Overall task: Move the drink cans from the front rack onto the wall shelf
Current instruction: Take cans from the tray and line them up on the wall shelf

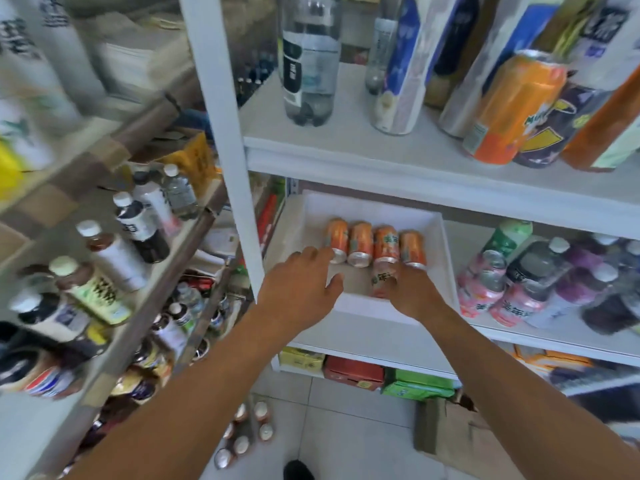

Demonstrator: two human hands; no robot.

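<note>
Inside the white tray (349, 301) on the white shelf, four orange cans (375, 244) lie in a row toward the tray's back wall. A fifth can (381, 280) lies in front of that row, near the tray's front lip. The right hand (414, 292) reaches into the tray and wraps its fingers round this fifth can. The left hand (299, 284), over the tray's left part, has fingers spread and relaxed, its fingertips at the leftmost can of the row; actual contact is unclear.
</note>
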